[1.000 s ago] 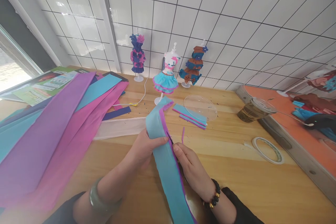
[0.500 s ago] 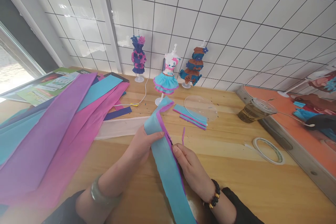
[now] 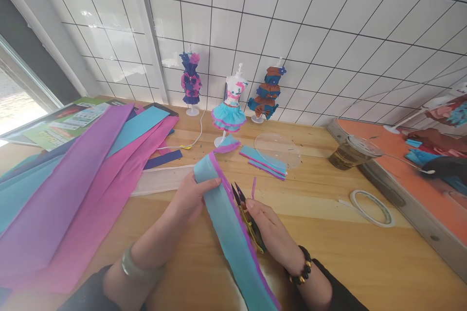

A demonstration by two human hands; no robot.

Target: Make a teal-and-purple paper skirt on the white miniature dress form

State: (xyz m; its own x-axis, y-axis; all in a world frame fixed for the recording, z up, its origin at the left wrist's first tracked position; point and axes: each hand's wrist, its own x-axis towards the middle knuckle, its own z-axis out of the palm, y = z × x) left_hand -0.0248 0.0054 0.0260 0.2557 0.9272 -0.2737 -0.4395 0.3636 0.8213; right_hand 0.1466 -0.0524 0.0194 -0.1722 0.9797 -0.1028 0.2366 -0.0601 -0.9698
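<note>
A long turquoise strip (image 3: 229, 238) with a purple edge runs from the table's middle down to the bottom of the view. My left hand (image 3: 189, 197) pinches its upper part, thumb on top, fingers hidden beneath. In my right hand (image 3: 268, 226) are thread snips (image 3: 250, 226) with dark blades and yellowish handles. Their blades stand apart, pointing up and away, just right of the purple edge. A thin purple offcut (image 3: 254, 187) lies beyond my right fingers.
Turquoise pieces with purple edges (image 3: 264, 160) lie ahead, beside a clear disc (image 3: 278, 150). Three small dressed mannequins (image 3: 229, 114) stand along the tiled wall. Colourful sheets (image 3: 69, 194) cover the left. At right are a tape roll (image 3: 372, 208), a drink cup (image 3: 352, 152) and an orange tray (image 3: 394, 155).
My right hand has drawn back slightly to the right, and the snips, mostly hidden before, now show with blades apart. My left hand and the strip have shifted a little left.
</note>
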